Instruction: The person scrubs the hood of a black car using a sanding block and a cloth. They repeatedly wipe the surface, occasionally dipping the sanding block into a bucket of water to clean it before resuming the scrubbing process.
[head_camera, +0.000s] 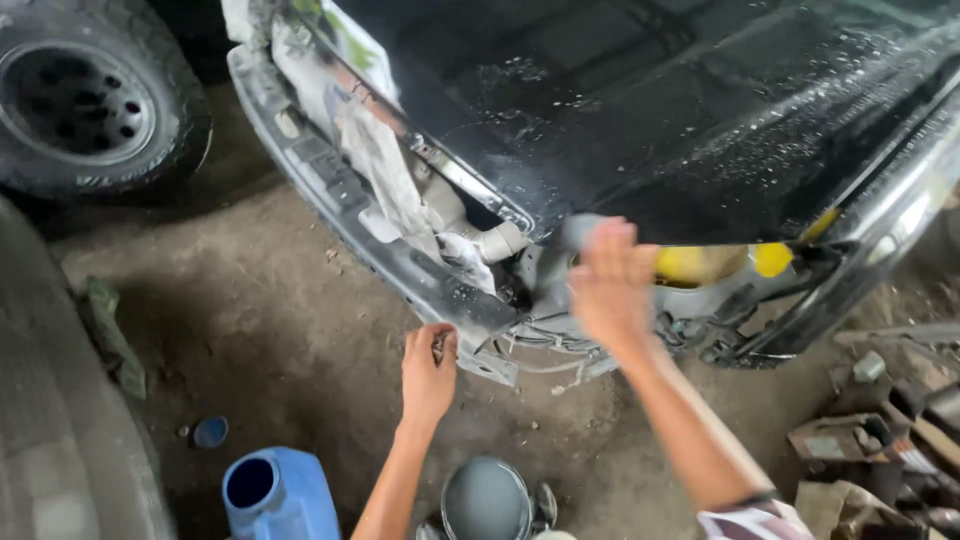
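Wet black paint on the car panel (700, 110) looks easily gouged if the right hand (610, 285), clenched on a grey sanding block (580, 232) at its lower edge, slips while the left hand (428, 375) pinches something small below it.

Both bare forearms rise from the bottom edge of the frame. The left hand (429, 372) sits just left of centre in the lower half, its arm running up nearly straight from the bottom; the fingers (441, 343) are curled in loosely toward the palm, the back of the hand facing the camera. The right hand (611, 287) is higher, near the middle of the frame, blurred, its fingers (606, 240) stretched upward and close together. The right forearm slants down to the lower right, a patterned sleeve edge at the bottom
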